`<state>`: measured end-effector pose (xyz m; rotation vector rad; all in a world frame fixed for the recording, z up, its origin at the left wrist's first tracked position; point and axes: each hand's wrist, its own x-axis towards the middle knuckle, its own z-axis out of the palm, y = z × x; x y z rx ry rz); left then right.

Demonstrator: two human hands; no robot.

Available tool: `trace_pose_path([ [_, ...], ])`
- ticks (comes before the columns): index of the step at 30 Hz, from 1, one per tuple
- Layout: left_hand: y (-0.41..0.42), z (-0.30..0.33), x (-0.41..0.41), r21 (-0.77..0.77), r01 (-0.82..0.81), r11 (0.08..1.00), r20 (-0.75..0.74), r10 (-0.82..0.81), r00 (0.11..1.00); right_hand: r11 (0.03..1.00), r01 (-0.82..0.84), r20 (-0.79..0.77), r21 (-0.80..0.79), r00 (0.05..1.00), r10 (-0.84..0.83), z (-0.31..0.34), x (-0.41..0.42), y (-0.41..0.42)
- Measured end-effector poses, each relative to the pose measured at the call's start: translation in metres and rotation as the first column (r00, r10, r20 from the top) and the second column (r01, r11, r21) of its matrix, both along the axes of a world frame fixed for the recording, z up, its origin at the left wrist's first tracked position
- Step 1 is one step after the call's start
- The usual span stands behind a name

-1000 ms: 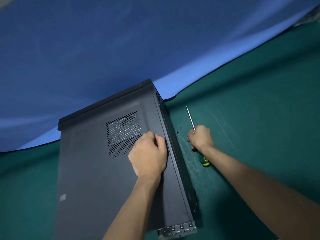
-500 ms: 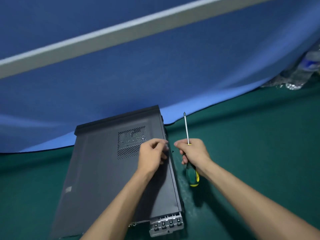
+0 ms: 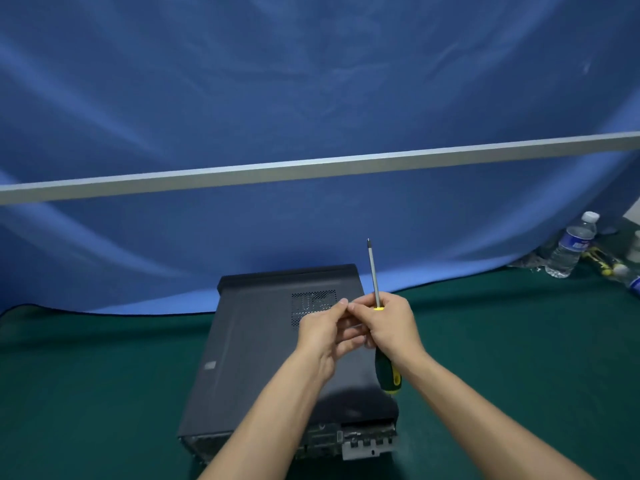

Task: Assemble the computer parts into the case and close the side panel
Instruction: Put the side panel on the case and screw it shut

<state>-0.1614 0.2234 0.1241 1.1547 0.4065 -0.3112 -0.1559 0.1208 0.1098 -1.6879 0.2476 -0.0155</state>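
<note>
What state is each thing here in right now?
Black metal computer case: lying flat, side panel on.
Green-and-yellow-handled screwdriver: held, tip up.
Right hand: grips screwdriver.
Left hand: fingertips pinched; contents unclear.
Clear plastic water bottle: upright, capped.

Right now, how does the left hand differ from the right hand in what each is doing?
The right hand grips the screwdriver, shaft pointing up and away; the left hand holds no tool. The left hand's fingertips pinch toward the right hand's; whether a screw sits between them is too small to tell. Both hover together above the closed computer case.
</note>
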Motion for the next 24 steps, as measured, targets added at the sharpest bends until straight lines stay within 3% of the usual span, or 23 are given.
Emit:
trace_pose_path([
  [4,0.029,0.003,-0.025,-0.039,0.097,0.994,-0.026,-0.098,0.995,0.989,-0.012,0.036,-0.145,0.999,0.018,0.007,-0.029,0.015],
  [9,0.038,-0.002,-0.053,-0.006,0.011,1.000,-0.027,-0.012,1.000,0.962,0.011,0.020,-0.272,1.000,-0.005,0.003,-0.060,0.034],
  [13,0.036,-0.006,-0.068,0.039,-0.043,0.998,-0.004,0.044,0.999,0.952,-0.005,0.017,-0.305,1.000,0.011,0.000,-0.075,0.040],
  [18,0.028,-0.008,-0.076,0.113,-0.012,0.993,0.097,0.001,0.995,0.956,0.000,0.028,-0.295,1.000,0.008,-0.001,-0.077,0.034],
  [24,0.005,-0.018,-0.082,0.059,-0.109,0.992,0.064,0.105,0.992,0.951,-0.072,0.025,-0.302,0.996,0.084,-0.004,-0.084,0.010],
])
